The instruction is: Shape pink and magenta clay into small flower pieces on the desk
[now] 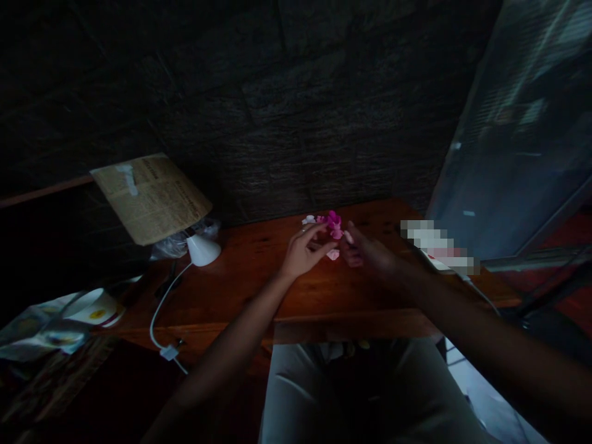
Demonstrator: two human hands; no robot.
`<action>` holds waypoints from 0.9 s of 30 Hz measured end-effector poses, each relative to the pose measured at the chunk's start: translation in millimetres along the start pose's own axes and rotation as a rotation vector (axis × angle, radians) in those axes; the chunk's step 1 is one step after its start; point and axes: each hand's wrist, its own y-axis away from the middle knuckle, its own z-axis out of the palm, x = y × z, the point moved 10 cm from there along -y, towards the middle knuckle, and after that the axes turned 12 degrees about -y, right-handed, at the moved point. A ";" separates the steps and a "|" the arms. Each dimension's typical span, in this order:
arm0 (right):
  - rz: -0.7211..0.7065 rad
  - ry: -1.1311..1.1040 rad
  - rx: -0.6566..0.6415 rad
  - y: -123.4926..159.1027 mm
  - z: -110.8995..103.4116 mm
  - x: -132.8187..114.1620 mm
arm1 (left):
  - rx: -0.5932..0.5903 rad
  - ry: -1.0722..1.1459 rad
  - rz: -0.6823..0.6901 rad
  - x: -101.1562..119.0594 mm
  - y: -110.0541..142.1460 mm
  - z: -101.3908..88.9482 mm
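Note:
A small cluster of pink flowers point(333, 221), magenta above and paler pink below, is between my two hands over the wooden table. My left hand point(303, 250) is curled around its left side, fingertips and thumb at the petals, and a ring shows on one finger. On the other side, my right hand point(363, 248) is closed and blurred, with something small and pale at its thumb that I cannot make out. A white flower point(308, 219) shows just behind my left fingers. A pale pink flower point(332, 254) is below the left thumb.
On the left of the wooden table point(259, 277) stands a lamp point(203, 250) with a paper-covered shade. Its white cord hangs over the front edge. A paper cup point(95, 306) is further left. A blurred-out object with a cable lies right. A dark wall rises behind.

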 end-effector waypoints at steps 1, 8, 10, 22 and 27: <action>0.006 0.023 0.010 -7.2 3.8 -0.2 | -0.008 0.002 0.053 7.6 -4.4 3.2; -0.019 0.192 -0.064 -59.4 20.4 -27.0 | 0.051 0.030 -0.002 -14.0 -37.2 7.0; -0.021 0.259 -0.090 -70.9 20.1 -32.0 | 0.071 0.016 -0.012 -21.8 -42.6 4.0; -0.055 0.470 -0.259 -66.1 29.9 -15.5 | -0.005 -0.277 0.138 -18.3 -30.4 14.0; 0.011 0.345 -0.256 -64.5 28.3 -12.1 | 0.033 -0.244 0.047 -23.8 -32.8 9.1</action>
